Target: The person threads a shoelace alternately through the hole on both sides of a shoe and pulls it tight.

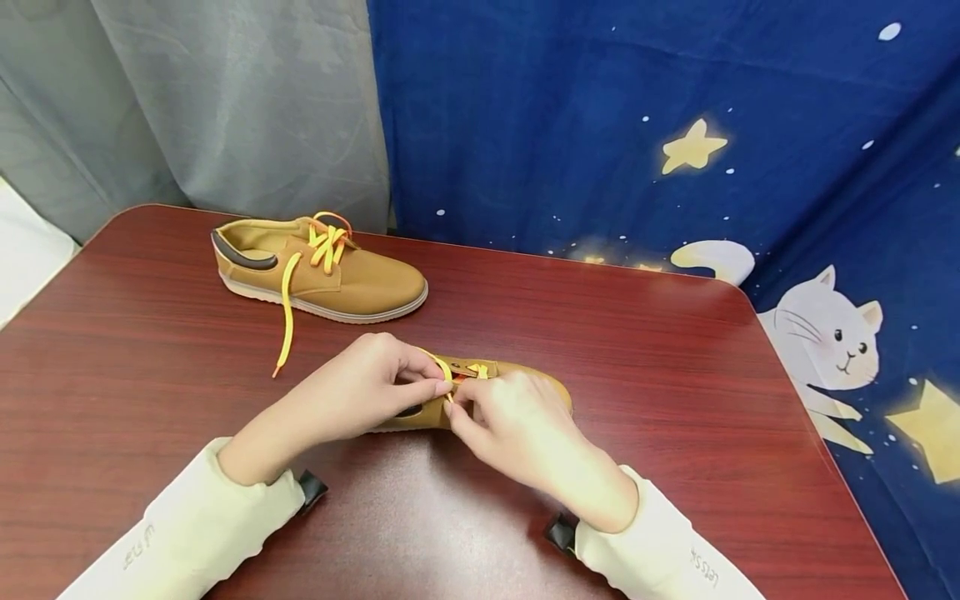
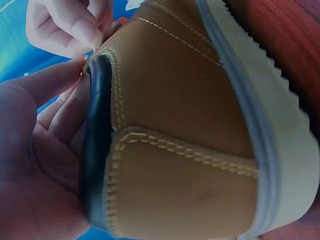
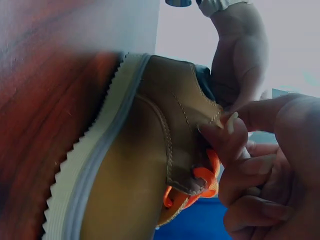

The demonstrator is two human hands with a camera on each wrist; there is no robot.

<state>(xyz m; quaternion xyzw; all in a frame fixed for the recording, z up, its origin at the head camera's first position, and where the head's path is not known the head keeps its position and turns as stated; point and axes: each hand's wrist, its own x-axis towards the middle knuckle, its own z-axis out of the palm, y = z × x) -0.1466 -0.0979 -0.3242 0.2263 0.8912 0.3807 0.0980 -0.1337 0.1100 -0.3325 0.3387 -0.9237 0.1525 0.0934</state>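
A tan shoe (image 1: pixel 557 388) with a dark collar lining and a pale ridged sole lies near the middle of the table, toe to the right. My left hand (image 1: pixel 367 387) reaches over its heel opening, thumb and fingertips pinching the yellow shoelace (image 1: pixel 446 367) beside the eyelet flap. From the other side, my right hand (image 1: pixel 517 421) pinches the tip of that lace between thumb and forefinger; the lace tip (image 3: pixel 231 121) shows at the flap's edge in the right wrist view. Orange lace loops (image 3: pixel 209 176) cross the tongue. The fingers partly hide the eyelets.
A matching tan shoe (image 1: pixel 382 283) stands farther back on the left, its yellow lace end (image 1: pixel 288 312) hanging down onto the red-brown table (image 1: pixel 675 400). Behind the table hang a grey curtain (image 1: pixel 255 108) and a blue starry curtain (image 1: pixel 525 125).
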